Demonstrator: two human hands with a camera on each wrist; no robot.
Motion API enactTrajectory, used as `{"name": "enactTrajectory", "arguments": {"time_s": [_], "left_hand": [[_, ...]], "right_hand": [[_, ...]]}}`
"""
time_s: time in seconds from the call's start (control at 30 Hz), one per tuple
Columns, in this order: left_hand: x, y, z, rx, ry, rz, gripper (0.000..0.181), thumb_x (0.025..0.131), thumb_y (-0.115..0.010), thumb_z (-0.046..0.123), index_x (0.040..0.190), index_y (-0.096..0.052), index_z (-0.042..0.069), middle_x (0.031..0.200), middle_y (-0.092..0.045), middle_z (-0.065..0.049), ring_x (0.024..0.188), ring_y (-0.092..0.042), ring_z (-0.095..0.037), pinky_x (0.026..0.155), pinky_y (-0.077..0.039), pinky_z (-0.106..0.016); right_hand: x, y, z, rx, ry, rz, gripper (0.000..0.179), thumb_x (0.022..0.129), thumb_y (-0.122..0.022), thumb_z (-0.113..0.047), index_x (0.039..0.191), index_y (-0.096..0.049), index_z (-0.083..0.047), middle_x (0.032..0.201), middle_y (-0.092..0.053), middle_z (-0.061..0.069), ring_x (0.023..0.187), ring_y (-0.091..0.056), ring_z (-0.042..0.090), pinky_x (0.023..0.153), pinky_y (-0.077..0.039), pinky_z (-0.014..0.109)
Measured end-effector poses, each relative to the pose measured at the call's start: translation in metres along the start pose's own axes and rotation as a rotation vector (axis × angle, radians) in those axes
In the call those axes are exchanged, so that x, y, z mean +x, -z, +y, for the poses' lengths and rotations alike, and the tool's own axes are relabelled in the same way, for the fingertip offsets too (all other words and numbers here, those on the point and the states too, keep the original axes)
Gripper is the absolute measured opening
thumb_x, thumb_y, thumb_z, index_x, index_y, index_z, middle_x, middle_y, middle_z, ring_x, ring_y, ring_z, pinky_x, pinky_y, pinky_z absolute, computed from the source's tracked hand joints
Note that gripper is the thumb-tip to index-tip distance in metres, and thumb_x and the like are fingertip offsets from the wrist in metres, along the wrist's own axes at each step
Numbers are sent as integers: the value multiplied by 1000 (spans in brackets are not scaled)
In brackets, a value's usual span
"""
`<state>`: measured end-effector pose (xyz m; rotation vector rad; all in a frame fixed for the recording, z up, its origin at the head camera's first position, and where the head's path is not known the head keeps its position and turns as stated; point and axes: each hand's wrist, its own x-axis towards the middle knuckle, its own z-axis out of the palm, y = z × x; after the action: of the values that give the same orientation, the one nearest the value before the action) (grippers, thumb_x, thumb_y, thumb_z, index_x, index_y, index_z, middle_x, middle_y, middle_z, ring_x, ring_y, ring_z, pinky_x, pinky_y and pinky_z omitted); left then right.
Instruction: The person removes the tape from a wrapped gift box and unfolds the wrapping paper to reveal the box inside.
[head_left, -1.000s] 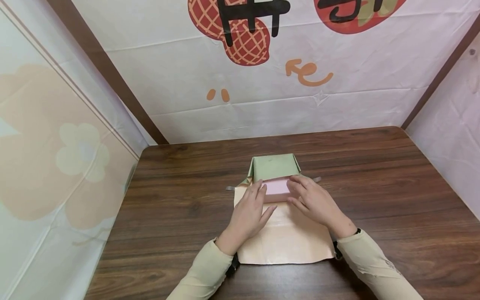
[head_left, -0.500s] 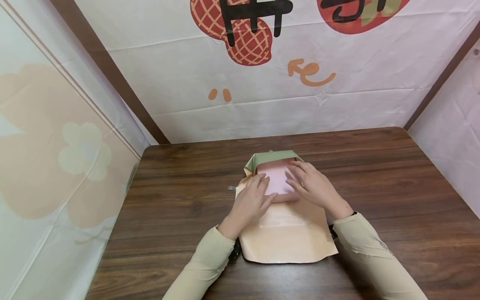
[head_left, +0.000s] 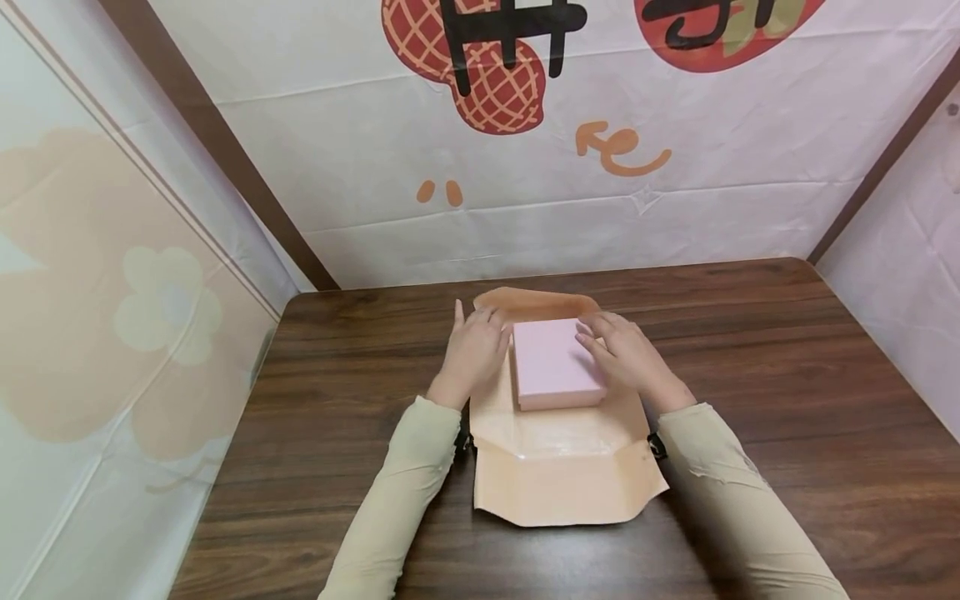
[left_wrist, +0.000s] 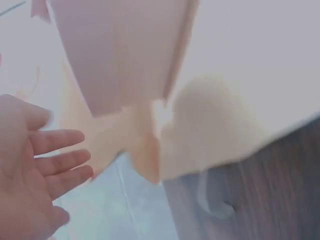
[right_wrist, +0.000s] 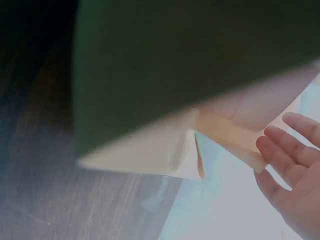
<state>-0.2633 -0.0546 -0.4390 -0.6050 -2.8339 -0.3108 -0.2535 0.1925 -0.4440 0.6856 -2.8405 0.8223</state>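
A pink lidded box (head_left: 558, 358) sits on an unfolded sheet of wrapping paper (head_left: 558, 492), tan inside and green on its other face. The paper's far flap (head_left: 543, 302) stands raised behind the box. My left hand (head_left: 474, 346) is beside the box's left side; in the left wrist view its fingers (left_wrist: 62, 162) are extended, apart from the box. My right hand (head_left: 626, 354) is at the box's far right corner. Extended fingers (right_wrist: 287, 155) lie close to the paper in the right wrist view; whether they touch it, I cannot tell. Green paper hides much of that view.
The dark wood table (head_left: 360, 433) extends on both sides of the paper. Printed cloth walls (head_left: 525, 225) stand behind it and to the left and right. A small curled clear strip (left_wrist: 215, 202) sticks out past the paper's edge in the left wrist view.
The green far flap has come off the box top and unfolded away from me, baring the pink lid. My left hand has moved up and left, off the box. The near flap shows a fold line.
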Motion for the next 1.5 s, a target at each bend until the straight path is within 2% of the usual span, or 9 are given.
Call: {"name": "enactTrajectory", "arguments": {"time_s": [0.17, 0.37, 0.57, 0.7, 0.8, 0.93, 1.03, 1.2, 1.5], "left_hand": [[8, -12, -12, 129, -45, -54, 28, 94, -54, 7, 119, -63, 2, 122, -60, -13, 118, -53, -25, 113, -15, -48], [13, -30, -20, 103, -54, -189, 33, 97, -49, 7, 127, -55, -2, 134, -50, -18, 129, -42, -30, 111, -21, -45], [19, -41, -29, 58, -13, -292, 42, 96, -52, 11, 136, -46, -2, 147, -33, -20, 139, -23, -32, 113, -18, -40], [24, -46, -32, 29, 7, -345, 48, 97, -51, 15, 140, -40, -2, 151, -25, -21, 142, -15, -32, 114, -13, -39], [27, -49, -34, -25, 31, -385, 52, 98, -48, 17, 144, -34, -1, 153, -19, -21, 142, -12, -33, 114, -13, -40], [29, -51, -35, -99, 73, -449, 55, 99, -43, 20, 148, -25, 2, 155, -11, -19, 143, -7, -32, 114, -12, -42], [29, -50, -37, -109, 76, -472, 57, 99, -42, 22, 150, -22, 3, 156, -8, -19, 143, -4, -31, 114, -12, -42], [27, -48, -40, -87, 61, -477, 59, 100, -42, 26, 150, -22, 5, 156, -8, -17, 143, -5, -31, 114, -11, -46], [26, -45, -43, -48, 105, -562, 61, 102, -32, 40, 153, -9, 18, 158, 6, -9, 143, 6, -27, 113, -1, -52]], "right_hand": [[8, -1, 11, -23, -37, 10, 41, 102, -39, -25, 127, -55, 3, 129, -54, 23, 129, -38, 40, 105, -18, 58], [19, -2, 25, -190, -21, 35, 33, 98, -44, -15, 123, -59, 1, 127, -57, 18, 117, -51, 33, 101, -19, 58], [32, -10, 44, -157, 19, -95, 34, 99, -44, -6, 129, -54, 5, 134, -50, 22, 123, -46, 38, 101, -33, 55], [38, -19, 56, -103, 21, -185, 35, 97, -45, 1, 130, -49, 11, 133, -47, 28, 125, -41, 42, 103, -34, 51], [42, -24, 62, -93, 43, -205, 34, 93, -52, 3, 126, -53, 10, 131, -48, 27, 124, -43, 41, 103, -35, 49], [45, -27, 66, -113, 79, -217, 30, 90, -59, 0, 120, -60, 5, 130, -49, 27, 123, -43, 41, 102, -36, 50], [48, -27, 66, -112, 74, -229, 30, 92, -59, -5, 121, -61, 2, 130, -48, 27, 122, -41, 43, 101, -35, 52], [53, -27, 63, -75, 16, -263, 40, 93, -60, -19, 127, -56, 2, 135, -41, 30, 126, -34, 47, 104, -28, 57], [57, -25, 65, -34, -98, -363, 56, 97, -50, -33, 142, -39, -2, 152, -14, 25, 138, -9, 46, 106, -9, 65]]}}
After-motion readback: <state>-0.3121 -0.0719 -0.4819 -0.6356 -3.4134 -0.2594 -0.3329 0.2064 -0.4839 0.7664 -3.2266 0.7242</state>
